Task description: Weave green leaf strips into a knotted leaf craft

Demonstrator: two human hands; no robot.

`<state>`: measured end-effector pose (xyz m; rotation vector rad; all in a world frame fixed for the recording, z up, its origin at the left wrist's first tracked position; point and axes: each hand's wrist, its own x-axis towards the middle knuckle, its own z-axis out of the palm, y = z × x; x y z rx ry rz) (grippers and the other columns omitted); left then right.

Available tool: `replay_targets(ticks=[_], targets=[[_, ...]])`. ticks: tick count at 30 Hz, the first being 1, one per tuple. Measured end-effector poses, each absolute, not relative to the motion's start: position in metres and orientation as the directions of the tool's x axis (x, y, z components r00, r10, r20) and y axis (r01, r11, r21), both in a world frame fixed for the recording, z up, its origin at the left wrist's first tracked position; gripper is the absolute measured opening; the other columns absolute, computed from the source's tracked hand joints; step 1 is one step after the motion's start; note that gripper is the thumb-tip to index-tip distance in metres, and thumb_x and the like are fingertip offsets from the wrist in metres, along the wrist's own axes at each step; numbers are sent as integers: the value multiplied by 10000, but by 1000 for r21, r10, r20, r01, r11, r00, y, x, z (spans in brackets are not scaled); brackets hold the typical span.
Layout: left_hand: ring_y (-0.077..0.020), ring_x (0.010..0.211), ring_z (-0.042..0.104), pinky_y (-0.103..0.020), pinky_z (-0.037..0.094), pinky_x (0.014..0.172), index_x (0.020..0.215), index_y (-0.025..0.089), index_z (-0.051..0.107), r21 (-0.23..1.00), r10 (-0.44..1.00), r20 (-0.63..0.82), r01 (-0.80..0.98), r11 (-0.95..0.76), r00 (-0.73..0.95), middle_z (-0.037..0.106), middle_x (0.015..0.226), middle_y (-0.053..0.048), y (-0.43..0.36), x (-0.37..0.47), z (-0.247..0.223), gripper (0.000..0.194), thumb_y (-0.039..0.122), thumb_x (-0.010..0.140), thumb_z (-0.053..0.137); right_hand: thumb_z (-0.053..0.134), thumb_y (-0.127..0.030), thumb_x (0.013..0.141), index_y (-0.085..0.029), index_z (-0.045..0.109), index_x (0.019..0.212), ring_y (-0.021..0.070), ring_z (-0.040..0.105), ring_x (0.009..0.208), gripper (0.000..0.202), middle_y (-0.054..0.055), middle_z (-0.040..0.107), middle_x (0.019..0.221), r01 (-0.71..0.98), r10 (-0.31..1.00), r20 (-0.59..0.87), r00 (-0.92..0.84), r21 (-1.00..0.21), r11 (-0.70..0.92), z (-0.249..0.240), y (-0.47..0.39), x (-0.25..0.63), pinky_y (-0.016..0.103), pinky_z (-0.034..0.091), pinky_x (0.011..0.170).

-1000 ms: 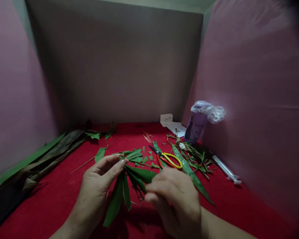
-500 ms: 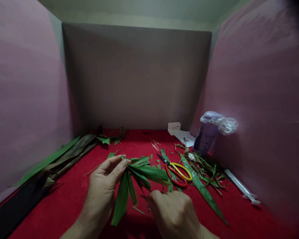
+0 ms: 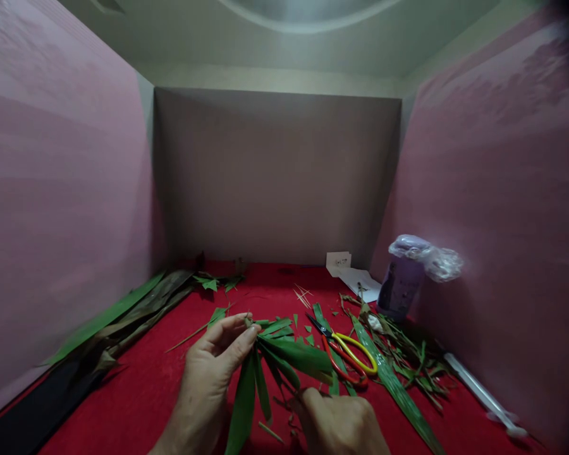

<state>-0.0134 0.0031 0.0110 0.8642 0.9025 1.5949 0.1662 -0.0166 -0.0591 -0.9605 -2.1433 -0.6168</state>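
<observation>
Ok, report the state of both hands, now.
Left hand: closed, pinching the green leaf bundle.
Right hand: curled closed; whether it holds anything cannot be told.

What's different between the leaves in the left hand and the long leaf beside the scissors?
The leaf bunch is several pieces spread like a fan, but the long leaf is one long strip. The left hand pinches the leaf bunch where its pieces meet, while the long leaf lies on the red cloth. The long leaf shines brightly in spots; the leaf bunch looks duller. Both are green.

Smooth leaves (image 3: 303, 356), matt red cloth (image 3: 142, 382)
</observation>
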Motion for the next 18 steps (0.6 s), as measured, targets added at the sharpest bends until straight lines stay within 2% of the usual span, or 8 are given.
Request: replay_targets(ticks=[3,12,18], targets=[[-140,719,686,-185,537,665,806,167,713,889,977,100,-424,-174,-190,743,739,-12,4,-14,8,265,201,569,827,392,-111,875,-188,462,610,108,468,300,284,-37,480,395,765,442,754,-485,121,633,-59,-16,166,294,161,392],[-133,706,680,-181,532,669,793,161,724,901,976,96,-401,-168,-194,738,747,-5,3,-14,10,234,191,581,818,405,-41,756,-190,491,601,109,481,311,232,-33,507,388,740,462,693,-554,156,654,-59,-17,170,292,167,384],[-126,691,683,-167,536,666,770,160,730,904,980,86,-399,-152,-177,752,723,-9,3,-15,10,213,168,577,820,426,-37,740,-187,496,590,98,475,315,223,-27,514,387,739,476,685,-551,135,660,-59,-18,169,265,169,387]])
